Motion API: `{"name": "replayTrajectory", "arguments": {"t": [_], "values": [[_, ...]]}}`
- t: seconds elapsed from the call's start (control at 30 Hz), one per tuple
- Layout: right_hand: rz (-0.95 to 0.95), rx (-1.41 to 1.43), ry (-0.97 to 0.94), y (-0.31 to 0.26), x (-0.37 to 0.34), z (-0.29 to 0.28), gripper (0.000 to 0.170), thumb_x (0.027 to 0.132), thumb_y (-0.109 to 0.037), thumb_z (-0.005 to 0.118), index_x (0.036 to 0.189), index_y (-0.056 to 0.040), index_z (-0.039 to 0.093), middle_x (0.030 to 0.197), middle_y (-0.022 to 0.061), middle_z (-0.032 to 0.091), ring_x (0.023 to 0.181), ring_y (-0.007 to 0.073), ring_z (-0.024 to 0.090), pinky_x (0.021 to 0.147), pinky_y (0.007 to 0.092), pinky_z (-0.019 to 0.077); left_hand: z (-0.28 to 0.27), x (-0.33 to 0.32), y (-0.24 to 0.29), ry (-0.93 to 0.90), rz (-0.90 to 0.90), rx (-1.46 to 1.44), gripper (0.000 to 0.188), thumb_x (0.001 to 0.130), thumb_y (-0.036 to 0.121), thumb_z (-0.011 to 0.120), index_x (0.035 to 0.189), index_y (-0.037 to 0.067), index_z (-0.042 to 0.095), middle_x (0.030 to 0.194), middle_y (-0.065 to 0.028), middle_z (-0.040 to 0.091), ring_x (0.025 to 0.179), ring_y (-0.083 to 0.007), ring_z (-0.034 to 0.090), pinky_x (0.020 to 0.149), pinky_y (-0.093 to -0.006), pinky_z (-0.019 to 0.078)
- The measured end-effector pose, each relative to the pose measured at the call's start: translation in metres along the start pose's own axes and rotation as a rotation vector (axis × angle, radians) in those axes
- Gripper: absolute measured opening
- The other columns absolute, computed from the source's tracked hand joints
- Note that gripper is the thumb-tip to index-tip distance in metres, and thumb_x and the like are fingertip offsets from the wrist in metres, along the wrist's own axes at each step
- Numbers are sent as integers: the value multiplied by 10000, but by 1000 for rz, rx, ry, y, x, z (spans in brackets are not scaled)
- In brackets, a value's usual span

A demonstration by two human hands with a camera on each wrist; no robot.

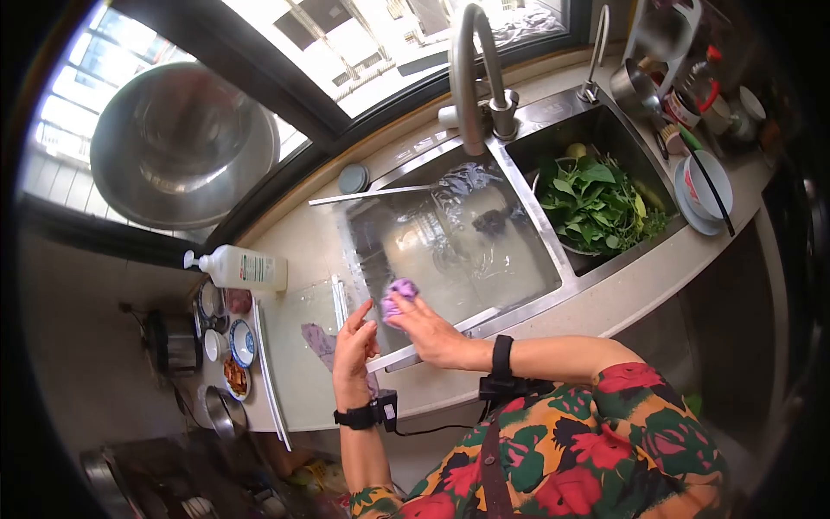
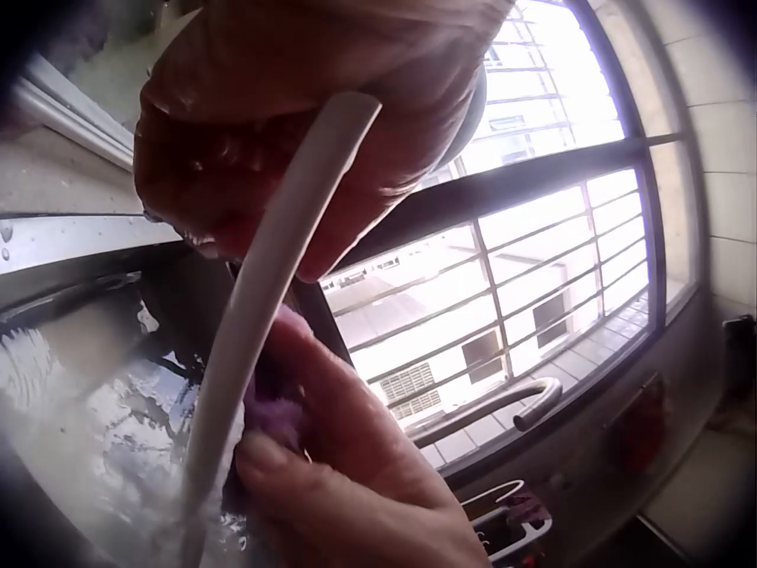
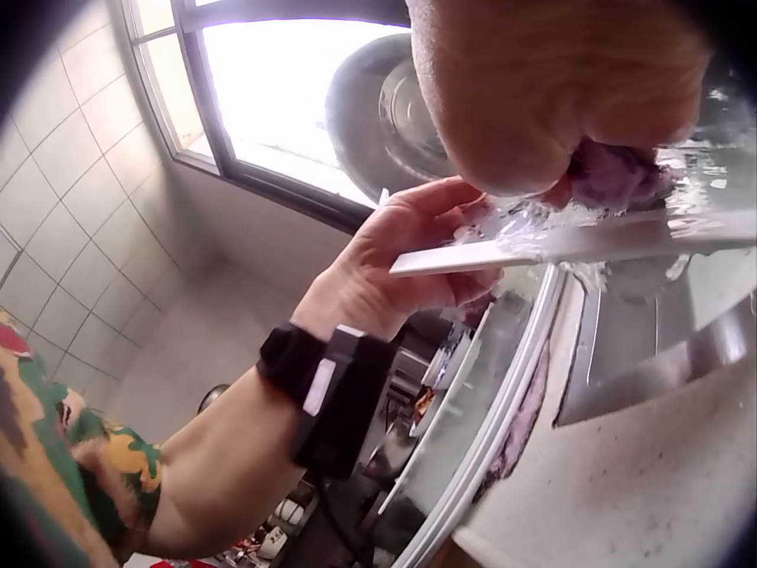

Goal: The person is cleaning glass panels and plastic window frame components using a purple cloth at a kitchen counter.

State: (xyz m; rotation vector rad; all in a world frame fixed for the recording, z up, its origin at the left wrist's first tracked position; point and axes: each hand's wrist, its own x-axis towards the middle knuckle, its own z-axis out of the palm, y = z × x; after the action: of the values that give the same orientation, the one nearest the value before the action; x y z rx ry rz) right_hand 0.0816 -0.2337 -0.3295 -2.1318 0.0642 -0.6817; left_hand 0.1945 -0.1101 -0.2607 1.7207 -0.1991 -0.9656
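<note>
My left hand (image 1: 352, 350) grips the white strip (image 2: 275, 260) near its end, over the sink (image 1: 529, 209); my right hand (image 1: 432, 336) pinches the purple cloth (image 1: 402, 288) against it. This wipe seems underway, unfinished. A second strip (image 1: 372, 195) crosses the sink's far corner; others (image 1: 271, 374) lie on the surface (image 1: 596, 317), cleaned or not I can't tell.

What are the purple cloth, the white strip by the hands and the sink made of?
Cloth: probably soft fabric, since it bunches up.
Strip: maybe smooth plastic, pale and even, but painted metal is possible.
Sink: likely shiny steel, silvery grey with bright glints.
</note>
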Motion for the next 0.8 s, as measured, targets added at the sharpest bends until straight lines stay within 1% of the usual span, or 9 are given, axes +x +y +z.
{"name": "replayTrajectory", "arguments": {"t": [0.1, 0.17, 0.23, 0.33, 0.57, 0.67, 0.7, 0.73, 0.8], "values": [[-21, 178, 42, 35, 23, -10, 487, 737, 45, 431, 1215, -45, 420, 1212, 210, 446, 1116, 370, 440, 908, 421, 379, 20, -11, 19, 69, 26, -195, 571, 797, 40, 511, 1324, -1, 295, 1051, -120, 532, 874, -245, 598, 691, -326, 539], [596, 279, -155, 57, 45, -48, 471, 756, 23, 431, 1219, -62, 406, 1143, 218, 496, 1055, 366, 491, 867, 422, 402, 36, -19, 31, 55, 53, -251, 575, 797, 29, 497, 1327, 3, 276, 1126, -156, 495, 908, -290, 590, 725, -357, 534], [510, 163, 41, 133, 36, -23, 421, 775, -2, 431, 1187, -88, 439, 1076, 202, 540, 971, 362, 539, 812, 421, 428, 49, -25, 44, -6, 82, -328, 668, 781, -13, 468, 1367, 22, 147, 1311, -182, 363, 1012, -356, 547, 778, -415, 523], [647, 274, -147, 90, 46, -53, 410, 801, -28, 417, 1206, -92, 437, 1129, 199, 526, 1007, 320, 544, 848, 393, 428, 66, -27, 54, -16, 125, -390, 655, 746, -34, 440, 1352, 50, 204, 1292, -204, 371, 1002, -373, 548, 781, -445, 520], [-166, 365, 52, 27, 143, -42, 503, 743, -19, 488, 1237, -99, 432, 1207, 148, 491, 1132, 325, 447, 946, 380, 375, 80, -31, 58, -65, 86, -280, 749, 707, -90, 411, 1374, 62, 108, 1365, -190, 276, 1069, -361, 509, 808, -448, 504], [-29, 198, 118, 83, 182, -29, 440, 790, -90, 499, 1223, -87, 423, 1203, 155, 489, 1119, 309, 467, 963, 367, 362, 87, -33, 61, -43, 85, -260, 756, 710, -87, 440, 1373, 59, 108, 1376, -194, 259, 1074, -362, 505, 800, -430, 513], [231, 283, 56, 120, 184, -32, 381, 811, -169, 466, 1192, -147, 451, 1187, 142, 502, 1092, 305, 486, 901, 393, 396, 85, -33, 62, -24, 76, -239, 756, 711, -87, 441, 1373, 61, 109, 1378, -193, 256, 1075, -360, 505, 795, -421, 517], [246, 360, -55, 143, 174, -39, 333, 829, -187, 469, 1160, -155, 460, 1109, 146, 530, 1027, 314, 514, 852, 393, 412, 85, -33, 62, -10, 63, -231, 755, 712, -87, 442, 1374, 62, 110, 1380, -192, 253, 1076, -358, 505, 790, -413, 521], [452, 233, 100, 173, 134, -30, 268, 883, -264, 432, 1091, -99, 462, 1028, 188, 534, 963, 338, 521, 818, 398, 414, 87, -34, 64, 11, 60, -230, 762, 709, -93, 432, 1378, 64, 102, 1383, -191, 248, 1082, -355, 503, 785, -407, 525]]}}
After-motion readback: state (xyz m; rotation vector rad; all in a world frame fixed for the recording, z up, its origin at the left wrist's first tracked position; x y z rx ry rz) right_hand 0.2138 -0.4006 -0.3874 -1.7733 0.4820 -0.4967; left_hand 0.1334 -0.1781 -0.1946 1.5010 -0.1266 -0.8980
